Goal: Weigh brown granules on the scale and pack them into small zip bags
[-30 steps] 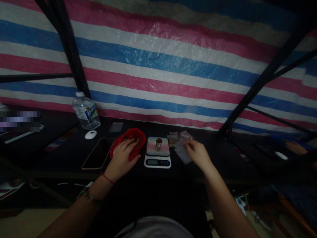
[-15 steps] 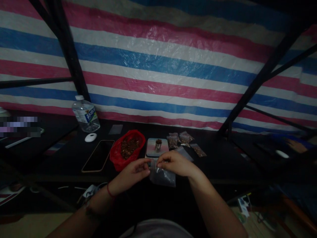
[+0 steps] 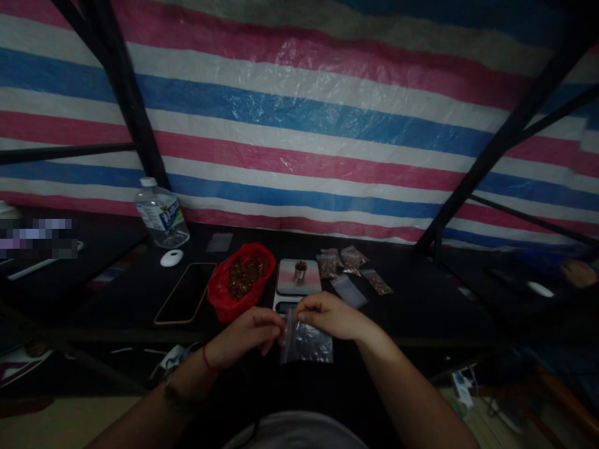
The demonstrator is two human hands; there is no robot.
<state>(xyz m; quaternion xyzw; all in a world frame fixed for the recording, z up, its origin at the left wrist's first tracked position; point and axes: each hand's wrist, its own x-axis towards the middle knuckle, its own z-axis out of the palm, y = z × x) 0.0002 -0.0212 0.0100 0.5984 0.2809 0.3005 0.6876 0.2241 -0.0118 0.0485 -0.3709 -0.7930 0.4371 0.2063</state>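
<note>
In the head view, the left hand [image 3: 250,332] and right hand [image 3: 329,313] meet just in front of the scale [image 3: 298,285], on the person's side of it. Both pinch the top edge of a small clear bag [image 3: 307,344]. The left fingers [image 3: 274,329] are closed on its left corner and the right fingers [image 3: 304,313] on the edge beside them. The bag hangs down from the grip, below the front of the scale and off the table [image 3: 412,305]. Whether anything is inside it cannot be told in the dim light.

A small metal cup [image 3: 300,269] stands on the scale's platform. Just left of the scale lies an open red bag [image 3: 223,293] holding brown bits. Further left of the scale are a dark phone [image 3: 186,292], a white oval thing [image 3: 171,257] and a water bottle [image 3: 161,212]. Right of the scale lie an empty clear bag [image 3: 349,290] and, behind and beside that, a few small filled bags [image 3: 340,262].
</note>
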